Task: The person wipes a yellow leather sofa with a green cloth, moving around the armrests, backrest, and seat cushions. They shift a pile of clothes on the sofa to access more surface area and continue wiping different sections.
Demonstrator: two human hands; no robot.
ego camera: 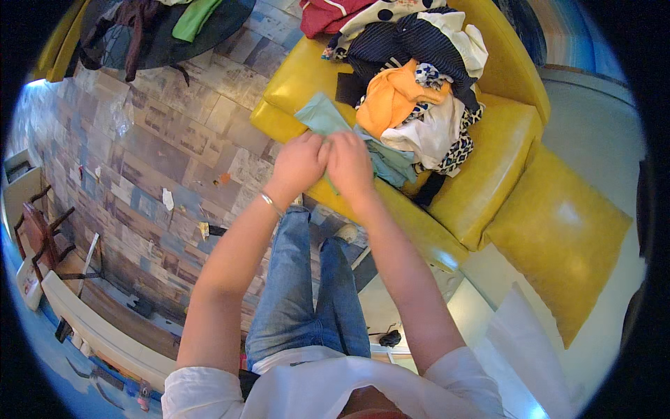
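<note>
My left hand (299,163) and my right hand (349,160) meet side by side, both gripping a light teal cloth garment (322,114). One part of it sticks out past my fingers over the front edge of a yellow leather sofa (298,78). More teal fabric lies on the seat, right of my right hand. Beside it is a heap of clothes: an orange garment (387,99), a white one (432,133), a leopard-print one (460,152) and dark striped ones (374,44). My fingertips are partly hidden behind the hands.
A yellow cushion (560,230) lies right of the sofa. Upper left, a round dark table (209,26) holds a green garment (194,20) and dark clothes. Scraps of paper (167,199) lie on the patterned floor. A brown chair (41,233) is at the far left.
</note>
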